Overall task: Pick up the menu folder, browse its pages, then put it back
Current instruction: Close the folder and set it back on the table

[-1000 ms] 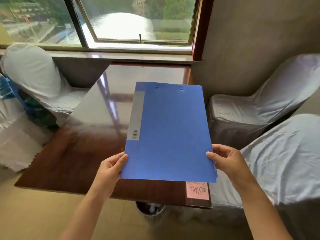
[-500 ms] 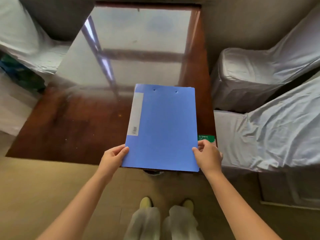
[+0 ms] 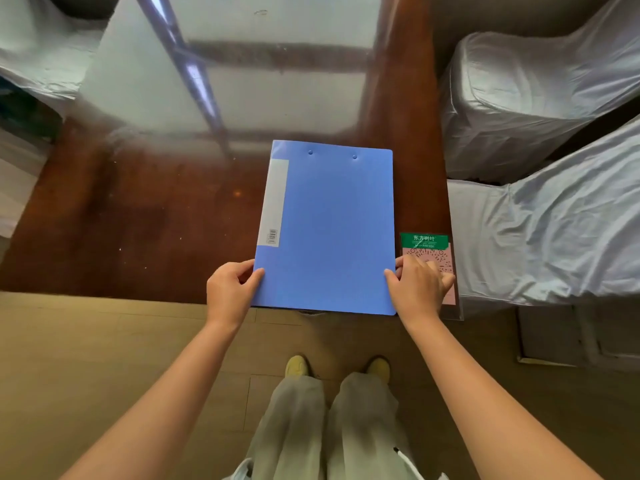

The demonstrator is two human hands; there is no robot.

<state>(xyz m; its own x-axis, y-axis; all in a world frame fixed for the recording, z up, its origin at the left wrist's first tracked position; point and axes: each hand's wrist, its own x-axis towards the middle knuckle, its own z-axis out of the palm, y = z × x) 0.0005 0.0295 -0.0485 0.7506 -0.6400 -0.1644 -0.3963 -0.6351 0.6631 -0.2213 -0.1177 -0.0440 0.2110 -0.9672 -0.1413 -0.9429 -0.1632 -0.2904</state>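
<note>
The blue menu folder (image 3: 329, 230) is closed, with a grey spine label on its left, and lies flat or nearly flat on the near right part of the dark wooden table (image 3: 138, 220); its near edge reaches the table's front edge. My left hand (image 3: 230, 292) grips the folder's near left corner, thumb on top. My right hand (image 3: 420, 285) holds the near right corner, fingers spread over the card beside it. Whether the folder rests fully on the table I cannot tell.
A green and pink QR-code card (image 3: 427, 258) lies under the glass at the table's near right corner. Two white-covered chairs (image 3: 536, 109) (image 3: 554, 230) stand close on the right, another (image 3: 34, 53) at the far left. My legs and shoes (image 3: 332, 393) are below the table edge.
The folder has come down from a raised, tilted hold to table level at the near right. The view has tipped downward, losing the window. Both hands stayed at the near corners.
</note>
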